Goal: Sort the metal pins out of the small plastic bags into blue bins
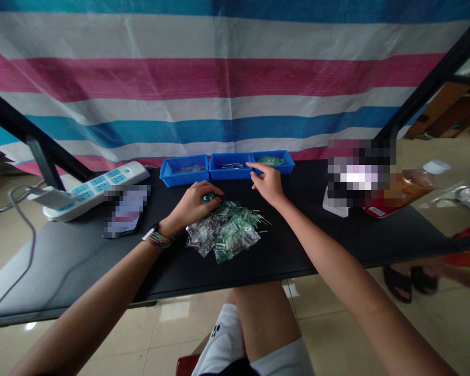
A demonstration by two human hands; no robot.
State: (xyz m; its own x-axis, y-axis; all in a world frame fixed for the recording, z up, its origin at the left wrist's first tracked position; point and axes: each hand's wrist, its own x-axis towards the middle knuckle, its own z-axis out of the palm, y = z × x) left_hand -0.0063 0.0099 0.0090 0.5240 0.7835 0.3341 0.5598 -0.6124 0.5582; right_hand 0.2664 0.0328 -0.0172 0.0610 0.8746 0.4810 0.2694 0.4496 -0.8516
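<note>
My left hand (194, 202) is closed with its fingers curled over a small green plastic packet (209, 197), at the upper left of a pile. That pile holds clear packets (203, 235) and green-tinted packets (235, 235) with small parts inside, too small to name. Thin silver metal pieces (263, 217) stick out on its right side. My right hand (269, 184) hovers in front of the blue bins, index finger and thumb apart, nothing visible between them. Its index fingertip is by the middle blue bin (231, 174), where thin silver pieces lie.
The left blue bin (186, 179) holds clear packets, the right blue bin (285, 168) green ones. On the black table (172, 271) are a power strip (102, 188), a phone (129, 211), a white device (336, 203) and a tilted bottle (407, 188). A striped sheet (227, 78) hangs behind.
</note>
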